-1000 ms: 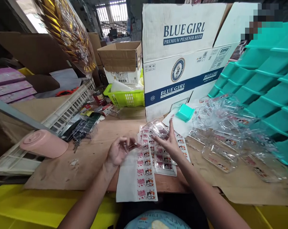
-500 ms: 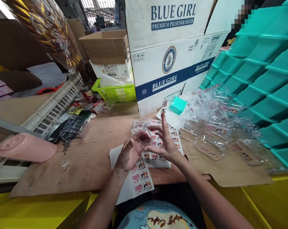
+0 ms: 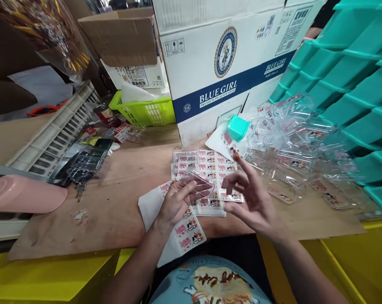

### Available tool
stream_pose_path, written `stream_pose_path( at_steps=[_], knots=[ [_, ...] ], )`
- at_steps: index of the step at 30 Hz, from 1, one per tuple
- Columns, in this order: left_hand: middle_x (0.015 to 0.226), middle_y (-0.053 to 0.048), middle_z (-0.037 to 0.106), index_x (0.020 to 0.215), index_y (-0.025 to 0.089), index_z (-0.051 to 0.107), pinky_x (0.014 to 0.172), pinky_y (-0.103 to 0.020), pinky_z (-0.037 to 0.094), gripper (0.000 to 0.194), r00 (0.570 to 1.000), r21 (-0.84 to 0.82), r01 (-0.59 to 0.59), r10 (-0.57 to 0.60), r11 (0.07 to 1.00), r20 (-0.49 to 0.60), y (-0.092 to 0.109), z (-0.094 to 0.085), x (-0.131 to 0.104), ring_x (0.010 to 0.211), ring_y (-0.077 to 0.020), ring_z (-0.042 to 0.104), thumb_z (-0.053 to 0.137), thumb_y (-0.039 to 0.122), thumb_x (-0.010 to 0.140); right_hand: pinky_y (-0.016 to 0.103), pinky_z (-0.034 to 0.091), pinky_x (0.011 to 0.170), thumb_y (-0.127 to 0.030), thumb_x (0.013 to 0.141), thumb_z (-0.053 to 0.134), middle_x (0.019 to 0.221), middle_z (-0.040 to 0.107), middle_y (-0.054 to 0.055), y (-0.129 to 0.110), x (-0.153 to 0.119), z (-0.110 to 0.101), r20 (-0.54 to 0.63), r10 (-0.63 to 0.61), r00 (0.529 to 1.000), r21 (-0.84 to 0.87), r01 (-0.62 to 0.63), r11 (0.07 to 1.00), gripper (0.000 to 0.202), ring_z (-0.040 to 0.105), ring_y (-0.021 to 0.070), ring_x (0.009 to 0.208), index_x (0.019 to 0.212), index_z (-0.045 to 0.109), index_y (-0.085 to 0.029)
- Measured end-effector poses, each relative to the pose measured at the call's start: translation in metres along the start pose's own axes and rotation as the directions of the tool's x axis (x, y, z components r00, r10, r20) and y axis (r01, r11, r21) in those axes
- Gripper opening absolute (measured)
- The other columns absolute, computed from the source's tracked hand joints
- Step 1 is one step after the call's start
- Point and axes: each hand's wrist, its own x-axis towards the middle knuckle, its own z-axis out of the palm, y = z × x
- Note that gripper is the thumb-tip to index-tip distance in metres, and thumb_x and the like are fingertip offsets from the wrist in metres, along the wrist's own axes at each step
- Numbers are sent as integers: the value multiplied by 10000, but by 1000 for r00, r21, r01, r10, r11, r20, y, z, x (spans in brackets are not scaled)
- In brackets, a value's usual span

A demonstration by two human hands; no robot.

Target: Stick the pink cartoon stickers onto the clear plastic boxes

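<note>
A clear plastic case (image 3: 203,184) rests in my left hand (image 3: 178,200), its thumb and fingers closed on it. To the right, my right hand (image 3: 252,202) is raised with fingers spread, and a cat-print sticker (image 3: 231,145) clings to the tip of its index finger. Below both hands lie sheets of cat stickers (image 3: 211,158), with one strip (image 3: 187,230) angled toward the table's front edge. Another clear case (image 3: 185,159) sits on the sheets just behind my left hand.
Clear cases with stickers (image 3: 292,162) pile up at the right, beside stacked teal bins (image 3: 342,80). A teal box (image 3: 238,128) stands before a large white carton (image 3: 203,63). Left are a green basket (image 3: 146,112), keys (image 3: 79,188) and a pink tumbler (image 3: 29,194).
My right hand has moved right, away from the clear case, carrying the sticker on its fingertip. My left thumb has closed over the case. The view has tilted down.
</note>
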Motion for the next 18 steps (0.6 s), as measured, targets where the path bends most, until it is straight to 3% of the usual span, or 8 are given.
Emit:
stream_pose_path(
  at_steps=[1, 3, 6, 11, 18],
  knots=[
    [1047, -94, 756, 1014, 157, 730, 957, -443, 537, 225, 1000, -2, 0, 0, 1000, 12, -2, 1, 0, 1035, -277, 703, 743, 234, 803, 390, 521, 774, -457, 851, 692, 960, 591, 61, -2, -12, -1, 67, 84, 994, 180, -95, 979, 856, 558, 202, 808, 1541, 211, -297],
    [1072, -85, 752, 1034, 167, 728, 969, -433, 534, 261, 1000, 8, -3, 3, 1000, 9, -6, 3, -1, 1065, -275, 692, 759, 192, 776, 351, 525, 679, -506, 848, 680, 887, 578, 35, -1, -33, 1, 230, 191, 954, 458, -279, 844, 830, 525, 155, 682, 1523, 238, -310],
    [1039, -74, 761, 1003, 174, 731, 938, -418, 551, 273, 1000, 27, -2, 3, 1000, -28, -14, 7, -2, 1004, -259, 711, 790, 183, 736, 352, 538, 655, -518, 820, 711, 854, 558, -1, 7, -53, 9, 331, 217, 918, 670, -391, 631, 825, 459, 93, 577, 1495, 267, -349],
    [1010, -68, 763, 982, 158, 738, 904, -349, 557, 227, 1000, 64, -15, 14, 998, 7, -24, 11, -2, 923, -199, 715, 768, 161, 758, 356, 561, 630, -484, 836, 709, 842, 556, -18, 18, -61, 14, 367, 228, 902, 772, -432, 465, 788, 426, 55, 523, 1482, 279, -353],
    [958, -40, 764, 908, 174, 749, 915, -331, 543, 193, 999, 97, 8, -4, 995, -44, -23, 16, -1, 915, -184, 706, 799, 169, 722, 329, 571, 579, -479, 839, 708, 793, 532, -40, 23, -61, 19, 361, 242, 901, 790, -433, 434, 759, 370, 37, 498, 1470, 307, -350]
  ],
)
